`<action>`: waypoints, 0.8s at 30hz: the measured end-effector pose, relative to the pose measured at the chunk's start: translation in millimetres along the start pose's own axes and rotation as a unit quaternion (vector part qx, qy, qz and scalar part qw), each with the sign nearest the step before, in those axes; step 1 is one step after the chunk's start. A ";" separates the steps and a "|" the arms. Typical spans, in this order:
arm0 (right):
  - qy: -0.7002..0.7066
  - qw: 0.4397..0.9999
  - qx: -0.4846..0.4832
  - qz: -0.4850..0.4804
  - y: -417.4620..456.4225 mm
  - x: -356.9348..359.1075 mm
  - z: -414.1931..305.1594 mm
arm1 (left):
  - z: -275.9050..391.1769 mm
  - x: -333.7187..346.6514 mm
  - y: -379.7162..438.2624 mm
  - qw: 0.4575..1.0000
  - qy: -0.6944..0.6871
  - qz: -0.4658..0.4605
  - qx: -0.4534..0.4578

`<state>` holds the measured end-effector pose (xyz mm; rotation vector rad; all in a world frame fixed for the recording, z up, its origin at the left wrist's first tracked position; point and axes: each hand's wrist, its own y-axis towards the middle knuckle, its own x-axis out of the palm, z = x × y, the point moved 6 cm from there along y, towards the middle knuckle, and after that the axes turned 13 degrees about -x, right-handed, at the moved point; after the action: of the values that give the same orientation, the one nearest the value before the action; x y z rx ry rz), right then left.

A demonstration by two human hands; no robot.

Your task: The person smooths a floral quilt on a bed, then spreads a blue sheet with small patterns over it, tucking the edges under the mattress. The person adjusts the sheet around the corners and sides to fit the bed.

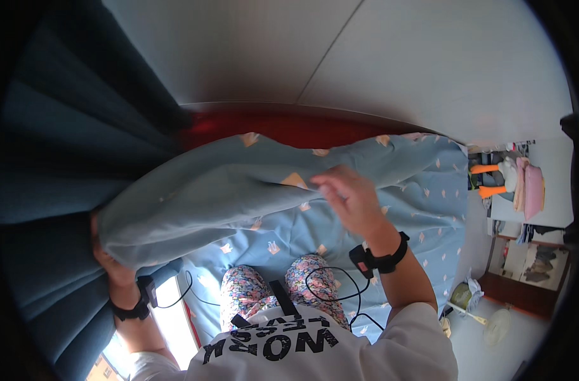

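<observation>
A blue-grey quilt (199, 195) with orange printed patches lies bunched lengthwise across the bed. My left hand (109, 259) grips its left end, with the fingers wrapped behind the edge and partly hidden. Over the quilt's middle is my right hand (349, 200), its fingers bent and slightly blurred; whether it touches or pinches the cloth is not clear. Beneath me spreads a bed sheet (275, 238) in a similar blue with the same kind of print, and I kneel on it in floral trousers (244, 285).
Dark blue curtains (56, 190) hang close on the left, against my left hand. Behind the quilt are a red panel (270, 126) and a pale wall (389, 62). Black cables (334, 299) run from my wristbands. Right of the bed, a fan (497, 327) stands on the floor.
</observation>
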<state>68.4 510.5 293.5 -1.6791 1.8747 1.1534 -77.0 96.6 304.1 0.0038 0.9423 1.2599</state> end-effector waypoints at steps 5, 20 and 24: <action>-0.159 0.935 0.305 0.085 -112.2 -93.1 144.1 | 12.1 -2.8 -16.4 0.987 -0.049 -0.052 -0.140; -0.364 0.789 0.489 0.072 -237.6 -160.1 318.2 | 29.6 -74.7 -100.0 0.924 -0.016 -0.054 -0.379; -0.403 0.762 0.338 0.378 -217.8 -238.2 285.4 | 12.1 -90.7 -136.5 0.909 0.011 -0.082 -0.409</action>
<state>258.0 891.8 227.9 0.0632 1.9616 0.9796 39.6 -19.1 300.0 -0.7361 0.3603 1.4138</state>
